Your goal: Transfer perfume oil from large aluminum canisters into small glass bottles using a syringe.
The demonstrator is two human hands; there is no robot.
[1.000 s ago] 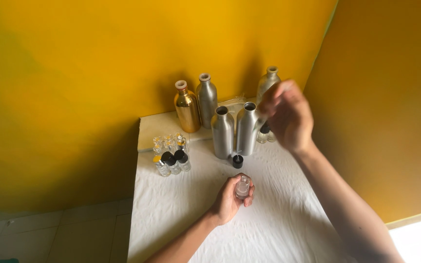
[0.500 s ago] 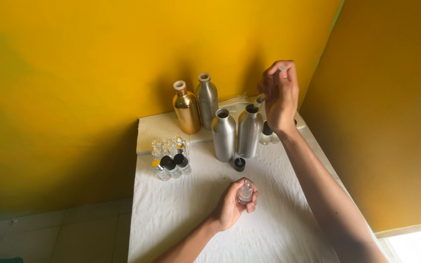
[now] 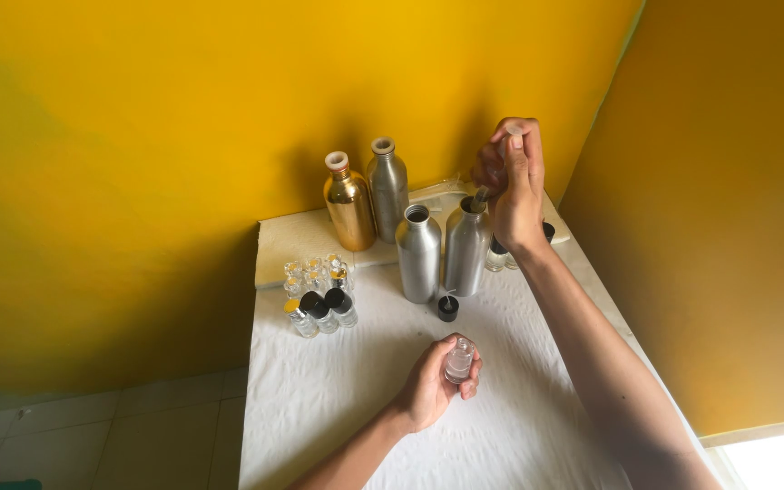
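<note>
Since half a second ago the right hand [image 3: 512, 181], pinched shut on a thin clear dropper [image 3: 481, 194], has lowered its tip into the open silver aluminium bottle [image 3: 466, 245] at upper centre, while the left hand [image 3: 433, 386] grips the small clear glass vial [image 3: 458, 361] lower centre.

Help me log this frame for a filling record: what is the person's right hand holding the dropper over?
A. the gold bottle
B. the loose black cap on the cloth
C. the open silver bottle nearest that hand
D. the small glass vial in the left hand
C: the right hand holds the dropper with its tip at the mouth of the open silver bottle, away from the gold bottle.
</note>
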